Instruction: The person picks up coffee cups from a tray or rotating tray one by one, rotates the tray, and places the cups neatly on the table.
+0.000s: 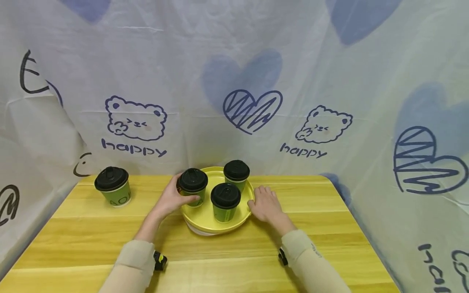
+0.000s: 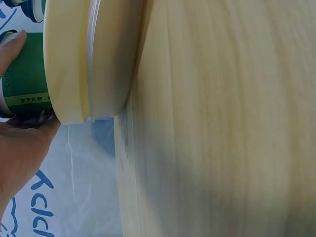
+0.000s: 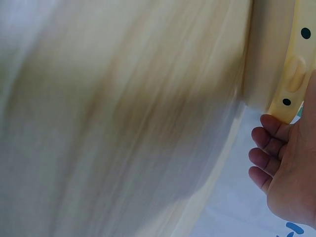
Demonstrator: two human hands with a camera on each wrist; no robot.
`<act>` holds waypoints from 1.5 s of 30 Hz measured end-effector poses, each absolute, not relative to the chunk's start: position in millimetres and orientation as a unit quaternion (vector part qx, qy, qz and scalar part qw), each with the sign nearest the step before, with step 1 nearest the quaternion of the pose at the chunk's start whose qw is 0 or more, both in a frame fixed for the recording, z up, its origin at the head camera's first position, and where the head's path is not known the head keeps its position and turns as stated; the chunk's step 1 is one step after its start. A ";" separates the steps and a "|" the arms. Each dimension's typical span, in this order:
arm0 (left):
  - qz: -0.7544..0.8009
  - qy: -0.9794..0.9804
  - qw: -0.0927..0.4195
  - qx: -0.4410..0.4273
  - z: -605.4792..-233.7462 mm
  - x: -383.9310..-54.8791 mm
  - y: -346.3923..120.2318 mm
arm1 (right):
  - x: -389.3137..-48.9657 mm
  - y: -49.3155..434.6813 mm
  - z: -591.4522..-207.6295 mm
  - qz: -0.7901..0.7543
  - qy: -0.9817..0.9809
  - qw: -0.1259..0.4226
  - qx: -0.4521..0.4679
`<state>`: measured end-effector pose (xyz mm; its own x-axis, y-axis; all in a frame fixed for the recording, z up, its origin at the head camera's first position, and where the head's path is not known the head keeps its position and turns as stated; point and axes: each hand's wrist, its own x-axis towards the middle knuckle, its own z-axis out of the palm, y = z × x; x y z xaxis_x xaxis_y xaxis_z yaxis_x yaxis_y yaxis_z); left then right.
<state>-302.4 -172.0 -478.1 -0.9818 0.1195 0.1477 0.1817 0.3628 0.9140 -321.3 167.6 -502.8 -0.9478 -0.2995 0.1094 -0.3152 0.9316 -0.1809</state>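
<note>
Head view: tray (image 1: 209, 223) carrying three cups (image 1: 225, 203)
Left hand (image 1: 171, 198): holding the tray's leftmost cup (image 1: 193, 183)
Right hand (image 1: 267, 204): at tray's right rim; grip, I can't tell
Other cup (image 1: 114, 188): left of tray

We saw room for a hand to pass over the wooden table (image 1: 220, 264) between the lone cup (image 1: 118, 194) and the left hand (image 1: 171, 198), and again beyond the right hand (image 1: 266, 204). On the yellow tray (image 1: 201, 218), the left cup (image 1: 193, 186), front cup (image 1: 225, 203) and back cup (image 1: 237, 173) left us only tight gaps. The hanging cloth (image 1: 198, 142) blocked our way behind.
</note>
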 end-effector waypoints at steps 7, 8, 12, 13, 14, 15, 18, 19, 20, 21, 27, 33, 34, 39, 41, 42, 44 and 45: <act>-0.572 -0.815 0.033 -0.089 -480.8 -301.8 -172.7 | -322.8 164.4 -506.3 0.097 -0.982 0.036 0.155; -0.574 -0.814 0.035 -0.089 -481.3 -302.1 -172.8 | -323.0 163.8 -506.4 0.097 -0.983 0.033 0.154; -0.579 -0.810 0.040 -0.082 -483.5 -302.7 -174.1 | -322.0 161.4 -503.6 0.098 -0.983 0.034 0.154; -0.580 -0.810 0.040 -0.080 -484.0 -302.7 -174.4 | -321.8 160.9 -502.7 0.099 -0.982 0.035 0.154; -0.582 -0.808 0.042 -0.079 -484.1 -302.7 -174.4 | -321.7 160.5 -501.9 0.098 -0.983 0.033 0.153; -0.584 -0.807 0.043 -0.078 -484.2 -302.6 -174.4 | -321.7 160.3 -501.4 0.100 -0.983 0.035 0.153; -0.586 -0.805 0.048 -0.078 -482.5 -302.1 -173.6 | -323.7 160.3 -501.6 0.095 -0.983 0.034 0.152; -0.586 -0.805 0.049 -0.079 -481.7 -301.9 -173.4 | -324.9 160.5 -502.6 0.096 -0.983 0.035 0.152; -0.586 -0.805 0.052 -0.080 -481.0 -301.7 -173.1 | -326.1 160.8 -503.6 0.095 -0.983 0.036 0.152; -0.586 -0.805 0.053 -0.080 -480.2 -301.5 -172.9 | -327.3 161.1 -504.6 0.095 -0.983 0.038 0.152; -0.587 -0.804 0.059 -0.082 -478.2 -300.3 -170.8 | -327.1 162.1 -505.2 0.096 -0.983 0.042 0.151; -0.585 -0.804 0.063 -0.086 -476.0 -296.7 -168.9 | -319.3 163.7 -505.2 0.109 -0.982 0.042 0.150; -0.584 -0.805 0.064 -0.087 -475.5 -296.1 -168.5 | -318.3 163.9 -505.4 0.109 -0.982 0.042 0.149; -0.584 -0.804 0.067 -0.093 -471.2 -293.6 -166.7 | -315.9 165.2 -505.6 0.104 -0.982 0.042 0.150; -0.587 -0.800 0.071 -0.097 -467.4 -292.4 -165.6 | -316.0 166.0 -505.1 0.101 -0.983 0.042 0.149; -0.588 -0.799 0.072 -0.099 -465.4 -291.9 -165.3 | -316.1 166.5 -504.8 0.102 -0.983 0.043 0.149; -0.590 -0.797 0.076 -0.102 -461.8 -290.2 -165.6 | -316.5 166.4 -505.8 0.103 -0.983 0.040 0.148; -0.590 -0.797 0.078 -0.103 -459.9 -289.4 -166.0 | -316.6 166.6 -506.4 0.103 -0.983 0.041 0.148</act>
